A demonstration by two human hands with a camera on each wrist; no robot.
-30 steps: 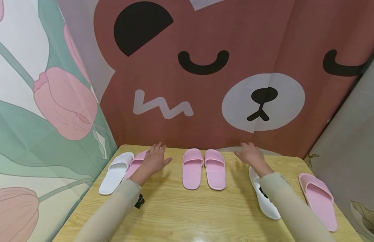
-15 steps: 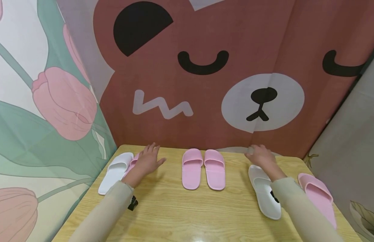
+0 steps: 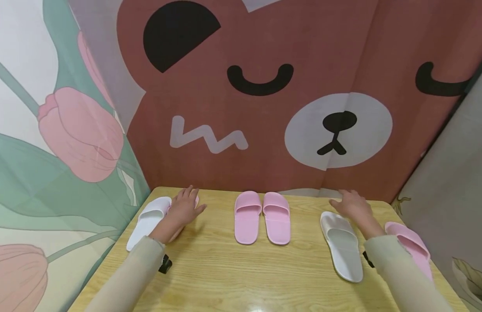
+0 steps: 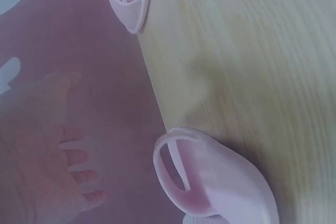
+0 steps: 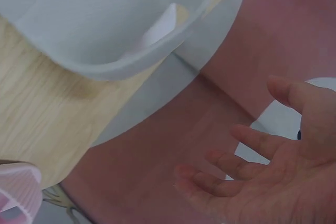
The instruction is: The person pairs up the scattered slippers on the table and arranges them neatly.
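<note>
This seems the reaching step: left hand [image 3: 181, 212] above a pink slipper [image 4: 236, 187], right hand [image 3: 355, 209] near a white slipper [image 3: 344, 249] on the counter [image 3: 244, 277] — both spread, holding nothing. Taking hold would need lowering, then closing.

Soft, even, moderately bright light fills the head view, with faint diffuse shadows on the table [image 3: 241, 273], a small glare spot at the bottom edge and wide-angle stretch towards the corners, while the 2 wrist views look hazier and flatter, the left grip [image 4: 39, 153] washed out.
</note>
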